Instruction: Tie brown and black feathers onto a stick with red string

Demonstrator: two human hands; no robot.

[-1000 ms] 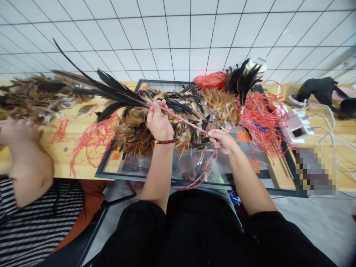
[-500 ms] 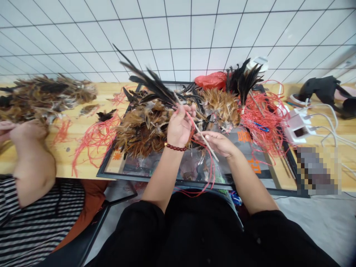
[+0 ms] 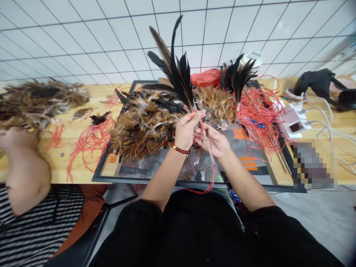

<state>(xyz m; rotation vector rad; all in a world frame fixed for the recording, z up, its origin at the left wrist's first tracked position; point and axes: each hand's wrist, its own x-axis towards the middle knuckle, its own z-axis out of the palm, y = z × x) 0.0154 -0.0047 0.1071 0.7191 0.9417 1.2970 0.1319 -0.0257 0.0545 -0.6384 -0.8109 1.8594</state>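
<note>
My left hand (image 3: 187,130) has its fingers pinched tight on the base of a black feather bunch (image 3: 174,70), feathers fanning straight up from my fingertips. My right hand (image 3: 215,140) sits just beside it, fingers curled narrow around the thin stick (image 3: 207,142) and the red string (image 3: 209,177), which loops down below my knuckles. Brown feather pile (image 3: 141,128) lies left of my fingers on the black tray (image 3: 116,178). A co-worker's arm (image 3: 23,178) is far left.
</note>
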